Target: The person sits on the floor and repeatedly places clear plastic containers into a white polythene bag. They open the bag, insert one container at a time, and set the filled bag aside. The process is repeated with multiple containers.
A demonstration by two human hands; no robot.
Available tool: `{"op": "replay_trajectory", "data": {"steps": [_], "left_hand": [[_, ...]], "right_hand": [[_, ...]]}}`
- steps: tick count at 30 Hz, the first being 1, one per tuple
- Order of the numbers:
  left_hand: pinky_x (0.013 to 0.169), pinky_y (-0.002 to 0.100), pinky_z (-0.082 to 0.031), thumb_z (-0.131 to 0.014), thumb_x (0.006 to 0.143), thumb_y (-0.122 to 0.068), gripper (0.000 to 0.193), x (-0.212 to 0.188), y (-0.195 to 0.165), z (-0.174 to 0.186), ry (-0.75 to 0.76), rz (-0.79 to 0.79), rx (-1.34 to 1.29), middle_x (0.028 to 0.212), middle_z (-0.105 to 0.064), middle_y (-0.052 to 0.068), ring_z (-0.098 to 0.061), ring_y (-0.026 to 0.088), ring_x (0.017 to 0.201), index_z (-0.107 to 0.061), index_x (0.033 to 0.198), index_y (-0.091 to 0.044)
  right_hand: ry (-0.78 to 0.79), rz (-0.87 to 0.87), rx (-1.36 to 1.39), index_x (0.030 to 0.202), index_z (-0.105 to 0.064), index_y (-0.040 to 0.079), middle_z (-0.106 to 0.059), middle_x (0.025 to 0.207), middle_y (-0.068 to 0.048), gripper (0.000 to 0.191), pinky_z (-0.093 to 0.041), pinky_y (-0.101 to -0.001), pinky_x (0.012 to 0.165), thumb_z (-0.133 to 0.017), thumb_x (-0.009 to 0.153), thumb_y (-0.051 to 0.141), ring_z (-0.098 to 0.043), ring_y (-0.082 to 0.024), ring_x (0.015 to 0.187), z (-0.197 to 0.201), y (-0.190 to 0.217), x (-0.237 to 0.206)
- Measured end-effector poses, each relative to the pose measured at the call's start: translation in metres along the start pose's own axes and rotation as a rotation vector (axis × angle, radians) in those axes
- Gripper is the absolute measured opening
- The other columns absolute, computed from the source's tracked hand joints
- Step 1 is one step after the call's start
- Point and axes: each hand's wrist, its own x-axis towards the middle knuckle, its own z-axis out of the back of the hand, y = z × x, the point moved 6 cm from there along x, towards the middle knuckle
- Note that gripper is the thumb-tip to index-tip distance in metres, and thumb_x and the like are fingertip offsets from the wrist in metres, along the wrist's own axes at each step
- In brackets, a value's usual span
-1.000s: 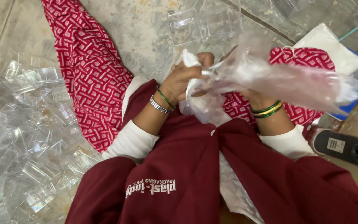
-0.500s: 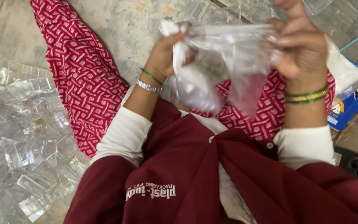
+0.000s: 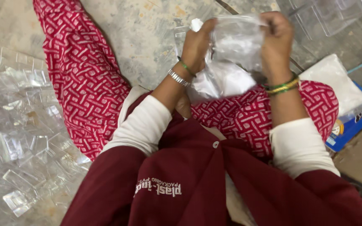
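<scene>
Both of my hands are raised in front of me and grip one clear plastic bag (image 3: 235,46). My left hand (image 3: 197,44) pinches the bag's left side, where the film is bunched and whitish. My right hand (image 3: 275,39) grips the bag's upper right edge. The lower part of the bag hangs crumpled above my lap. I sit on the floor in red patterned trousers (image 3: 84,88) and a maroon jacket with white cuffs. Bangles circle both wrists.
A heap of several small clear plastic boxes (image 3: 17,138) covers the floor at my left. More clear boxes (image 3: 327,16) lie at the upper right. A white packet on a blue package (image 3: 348,113) sits at the right. The floor is grey stone.
My hands have lifted the bag higher and drawn closer together. The bag, stretched out to the right earlier, now hangs bunched between them.
</scene>
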Motion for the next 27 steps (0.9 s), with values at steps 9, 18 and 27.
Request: {"op": "replay_trajectory", "data": {"steps": [9, 18, 27], "left_hand": [[0.058, 0.024, -0.046, -0.066, 0.099, -0.023, 0.026, -0.07, -0.122, 0.078, 0.02, -0.439, 0.314, 0.074, -0.072, -0.002, -0.056, 0.005, 0.063, -0.082, 0.097, -0.002], [0.065, 0.03, -0.054, -0.072, 0.091, -0.022, 0.022, -0.014, -0.154, 0.216, -0.175, -0.479, 0.194, 0.083, -0.077, 0.001, -0.066, 0.01, 0.073, -0.078, 0.097, -0.002], [0.064, 0.04, -0.057, -0.075, 0.084, -0.034, 0.031, 0.049, -0.131, 0.247, -0.334, -0.406, 0.771, 0.076, -0.075, 0.018, -0.074, 0.029, 0.067, -0.076, 0.09, -0.003]], "right_hand": [[0.446, -0.616, 0.953, 0.134, -0.059, 0.003, -0.068, 0.125, -0.009, 0.036, -0.05, -0.0365, 0.112, -0.046, 0.103, 0.018, -0.064, -0.022, 0.12, -0.127, 0.056, 0.003], [0.517, -0.585, 1.15, 0.127, -0.059, 0.002, -0.067, 0.126, -0.01, 0.033, -0.047, -0.0414, 0.117, -0.049, 0.097, 0.01, -0.062, -0.026, 0.124, -0.277, 0.053, 0.029], [0.846, -0.823, 1.186, 0.134, -0.059, -0.005, -0.067, 0.127, -0.021, 0.068, -0.053, -0.0484, 0.106, -0.058, 0.094, 0.05, -0.067, -0.034, 0.116, -0.329, 0.113, 0.018]]}}
